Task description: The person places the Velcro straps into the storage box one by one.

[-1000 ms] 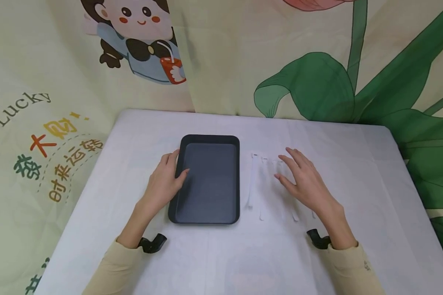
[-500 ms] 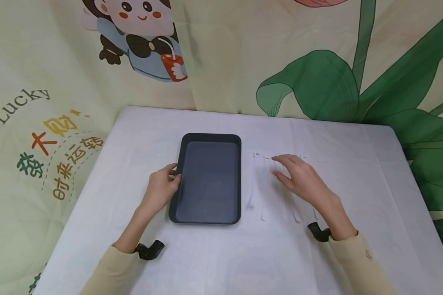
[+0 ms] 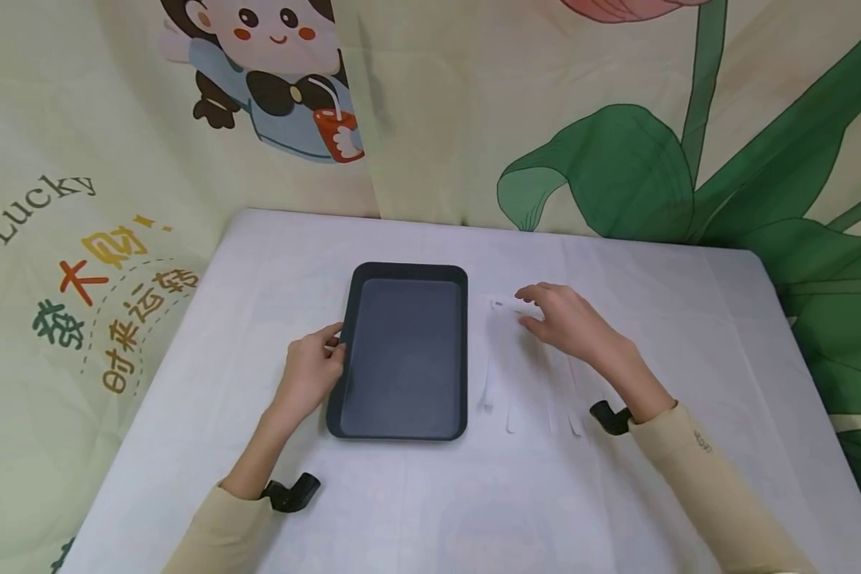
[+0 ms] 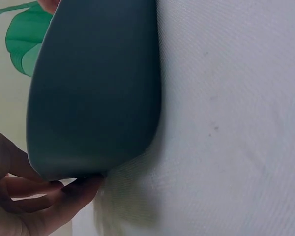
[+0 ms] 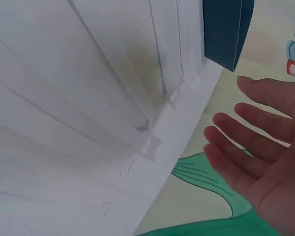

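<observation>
A dark grey rectangular baking tray [image 3: 409, 272] lies on the white-covered table, its long side running away from me. My left hand [image 3: 307, 371] grips its left edge, thumb at the rim and fingers curled against the side, as the left wrist view shows at the tray's wall [image 4: 98, 88]. To the right of the tray, several thin whitish strips [image 3: 487, 391] lie lengthwise, hard to make out against the cloth. Over their far ends hovers my right hand [image 3: 574, 323], fingers loosely bent and apart, holding nothing; the right wrist view shows its bare palm [image 5: 280, 172].
The white tablecloth [image 3: 373, 510] covers the whole table, whose far edge meets a printed curtain [image 3: 430, 119] with a cartoon figure and green leaves. Black camera mounts [image 3: 292, 493] sit on both wrists.
My left hand has drawn its thumb back from over the tray and now grips the left edge. My right hand has moved left, over the far ends of the strips.
</observation>
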`<move>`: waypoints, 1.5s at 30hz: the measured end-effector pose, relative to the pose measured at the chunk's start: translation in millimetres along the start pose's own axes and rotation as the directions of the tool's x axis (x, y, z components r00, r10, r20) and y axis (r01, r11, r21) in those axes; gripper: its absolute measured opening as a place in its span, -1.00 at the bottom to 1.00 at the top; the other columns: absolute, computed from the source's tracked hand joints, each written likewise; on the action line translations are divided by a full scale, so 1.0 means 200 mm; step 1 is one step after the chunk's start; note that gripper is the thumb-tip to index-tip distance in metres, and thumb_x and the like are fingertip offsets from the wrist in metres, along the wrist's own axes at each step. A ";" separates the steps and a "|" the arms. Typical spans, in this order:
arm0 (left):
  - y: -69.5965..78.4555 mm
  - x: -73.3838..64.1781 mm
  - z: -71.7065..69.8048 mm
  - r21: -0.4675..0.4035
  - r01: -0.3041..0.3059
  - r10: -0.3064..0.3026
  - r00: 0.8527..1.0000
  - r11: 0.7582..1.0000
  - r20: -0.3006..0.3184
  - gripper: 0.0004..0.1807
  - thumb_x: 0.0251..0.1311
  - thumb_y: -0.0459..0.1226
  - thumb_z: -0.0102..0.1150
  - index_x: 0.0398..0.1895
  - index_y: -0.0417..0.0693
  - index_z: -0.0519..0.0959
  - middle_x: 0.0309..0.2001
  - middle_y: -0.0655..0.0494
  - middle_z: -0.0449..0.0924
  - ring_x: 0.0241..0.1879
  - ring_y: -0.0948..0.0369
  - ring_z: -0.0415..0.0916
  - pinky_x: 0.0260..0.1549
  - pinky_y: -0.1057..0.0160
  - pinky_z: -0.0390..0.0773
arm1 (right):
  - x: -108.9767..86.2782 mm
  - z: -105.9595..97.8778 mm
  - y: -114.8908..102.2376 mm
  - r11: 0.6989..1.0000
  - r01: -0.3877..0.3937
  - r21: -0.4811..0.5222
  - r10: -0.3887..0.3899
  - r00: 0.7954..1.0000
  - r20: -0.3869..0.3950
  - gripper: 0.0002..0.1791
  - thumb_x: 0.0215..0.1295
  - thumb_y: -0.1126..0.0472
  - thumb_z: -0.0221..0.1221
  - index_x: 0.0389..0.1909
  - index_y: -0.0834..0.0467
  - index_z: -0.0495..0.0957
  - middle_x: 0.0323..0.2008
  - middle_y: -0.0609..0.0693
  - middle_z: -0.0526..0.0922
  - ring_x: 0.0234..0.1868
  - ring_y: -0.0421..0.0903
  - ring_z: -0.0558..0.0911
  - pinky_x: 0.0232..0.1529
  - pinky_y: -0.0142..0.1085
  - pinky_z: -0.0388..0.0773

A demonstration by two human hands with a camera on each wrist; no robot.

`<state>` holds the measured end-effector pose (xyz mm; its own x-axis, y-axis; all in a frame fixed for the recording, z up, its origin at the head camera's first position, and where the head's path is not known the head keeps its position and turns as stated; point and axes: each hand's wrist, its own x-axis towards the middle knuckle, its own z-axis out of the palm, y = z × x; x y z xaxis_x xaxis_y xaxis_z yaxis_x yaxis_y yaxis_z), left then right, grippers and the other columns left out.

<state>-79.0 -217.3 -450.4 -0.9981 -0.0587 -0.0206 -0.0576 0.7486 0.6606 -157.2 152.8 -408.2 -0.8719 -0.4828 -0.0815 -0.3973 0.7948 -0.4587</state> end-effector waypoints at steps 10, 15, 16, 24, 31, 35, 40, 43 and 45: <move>-0.01 -0.01 0.00 -0.023 0.019 -0.019 1.000 1.000 0.004 -0.55 0.34 -0.49 0.06 0.28 -0.46 0.50 -0.12 -0.36 0.72 -0.24 -0.08 0.74 -0.37 0.12 0.66 | 0.20 0.08 0.02 0.989 -0.095 0.113 0.084 0.992 0.093 -0.58 0.38 0.33 0.24 0.23 0.34 0.57 0.15 0.28 0.66 0.12 0.19 0.65 0.09 -0.01 0.65; -0.01 0.00 0.00 -0.014 0.012 -0.012 1.000 1.000 0.000 -0.55 0.33 -0.49 0.05 0.27 -0.46 0.50 -0.13 -0.36 0.72 -0.23 -0.08 0.74 -0.35 0.11 0.67 | 0.26 0.12 0.02 0.987 -0.111 0.120 0.100 0.991 0.092 -0.59 0.38 0.37 0.20 0.22 0.37 0.57 0.13 0.29 0.67 0.15 0.19 0.63 0.15 0.01 0.60; -0.02 0.00 0.01 -0.011 0.010 -0.010 1.000 1.000 0.000 -0.55 0.33 -0.49 0.05 0.27 -0.46 0.50 -0.13 -0.36 0.72 -0.24 -0.08 0.74 -0.35 0.11 0.67 | 0.27 0.12 0.02 0.987 -0.112 0.117 0.102 0.990 0.093 -0.60 0.38 0.38 0.20 0.21 0.38 0.58 0.12 0.29 0.68 0.14 0.19 0.63 0.15 0.00 0.60; -0.01 -0.01 0.02 -0.016 0.016 -0.016 1.000 1.000 0.003 -0.55 0.34 -0.48 0.06 0.28 -0.45 0.51 -0.12 -0.35 0.72 -0.24 -0.07 0.74 -0.33 0.08 0.68 | 0.30 0.16 0.04 0.990 -0.118 0.072 0.113 0.990 0.081 -0.77 0.38 0.36 0.23 -0.03 0.38 0.69 -0.11 0.24 0.73 -0.10 0.08 0.64 0.00 -0.08 0.63; -0.02 0.00 0.01 -0.024 0.004 -0.004 1.000 1.000 0.004 -0.55 0.35 -0.50 0.04 0.28 -0.48 0.49 -0.11 -0.38 0.71 -0.24 -0.08 0.74 -0.38 0.12 0.67 | 0.29 0.18 0.05 0.989 -0.081 0.122 0.079 0.997 0.021 -0.85 0.39 0.32 0.25 -0.14 0.31 0.72 -0.20 0.18 0.76 -0.19 0.04 0.65 -0.13 -0.13 0.63; -0.02 0.00 0.00 -0.027 -0.001 0.001 1.000 1.000 0.011 -0.55 0.36 -0.49 0.03 0.29 -0.49 0.48 -0.11 -0.39 0.71 -0.25 -0.08 0.74 -0.40 0.14 0.66 | 0.25 0.16 0.05 0.979 -0.065 0.195 0.070 0.997 -0.016 -0.84 0.41 0.28 0.25 -0.12 0.26 0.73 -0.18 0.15 0.78 -0.16 0.05 0.71 -0.14 -0.13 0.66; -0.02 0.00 0.01 -0.020 0.004 -0.004 1.000 1.000 0.011 -0.55 0.36 -0.49 0.03 0.30 -0.49 0.47 -0.10 -0.40 0.71 -0.23 -0.10 0.74 -0.38 0.12 0.67 | 0.22 0.15 0.03 0.956 -0.056 0.289 0.072 0.996 -0.048 -0.85 0.41 0.26 0.27 -0.12 0.22 0.74 -0.22 0.11 0.79 -0.26 0.02 0.74 -0.23 -0.18 0.66; -0.02 0.00 0.01 -0.013 0.001 -0.001 1.000 1.000 0.007 -0.55 0.35 -0.49 0.03 0.29 -0.49 0.47 -0.09 -0.40 0.71 -0.22 -0.11 0.74 -0.36 0.09 0.69 | 0.20 0.14 0.02 0.935 -0.058 0.351 0.081 0.996 -0.049 -0.85 0.40 0.24 0.29 -0.12 0.22 0.74 -0.24 0.11 0.79 -0.32 -0.02 0.75 -0.24 -0.21 0.68; -0.02 0.00 0.01 -0.007 0.001 -0.001 1.000 1.000 0.002 -0.55 0.34 -0.49 0.04 0.29 -0.49 0.48 -0.09 -0.40 0.71 -0.22 -0.11 0.74 -0.35 0.07 0.69 | 0.18 0.14 0.01 0.917 -0.068 0.394 0.092 0.995 -0.043 -0.84 0.40 0.23 0.30 -0.12 0.21 0.74 -0.24 0.12 0.80 -0.33 -0.04 0.76 -0.22 -0.22 0.70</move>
<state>-78.0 -218.3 -454.6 -0.9980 -0.0584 -0.0224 -0.0584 0.7440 0.6657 -182.1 127.0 -437.1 -0.9161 -0.3918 -0.0854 -0.1926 0.6167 -0.7632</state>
